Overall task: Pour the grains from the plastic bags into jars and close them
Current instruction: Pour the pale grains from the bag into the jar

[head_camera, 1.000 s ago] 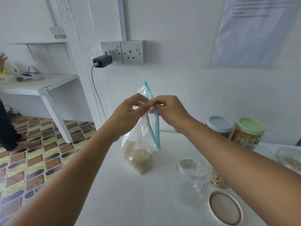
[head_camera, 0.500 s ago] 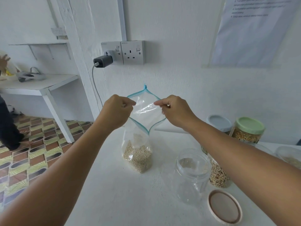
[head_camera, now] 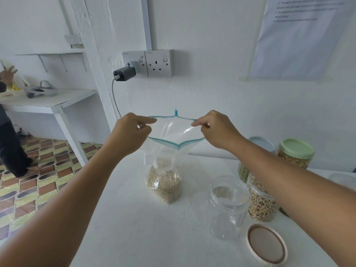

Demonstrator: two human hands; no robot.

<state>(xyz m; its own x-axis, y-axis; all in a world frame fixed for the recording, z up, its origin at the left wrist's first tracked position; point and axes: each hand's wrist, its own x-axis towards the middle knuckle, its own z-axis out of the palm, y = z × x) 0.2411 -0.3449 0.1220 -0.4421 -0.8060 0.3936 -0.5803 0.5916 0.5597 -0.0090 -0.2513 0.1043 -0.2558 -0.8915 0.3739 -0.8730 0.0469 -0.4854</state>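
A clear zip bag (head_camera: 169,149) with a teal seal stands on the white table (head_camera: 134,228), pale grains settled in its bottom. My left hand (head_camera: 131,133) pinches the left side of its mouth and my right hand (head_camera: 215,130) pinches the right side, and the mouth gapes wide between them. To the right of the bag stands an empty clear jar (head_camera: 227,207) without a lid. Its beige lid (head_camera: 266,244) lies upside down on the table in front of it.
Behind my right forearm stand a jar of mixed beans (head_camera: 260,203), a green-lidded jar of grain (head_camera: 294,157) and a grey-lidded jar (head_camera: 264,143). A charger (head_camera: 124,74) hangs from the wall socket. Another person (head_camera: 11,143) stands by a side table (head_camera: 48,103) at left.
My hands have drawn apart, pulling the bag's sealed top open from a closed strip to a wide mouth. The bag's base has stayed on the table.
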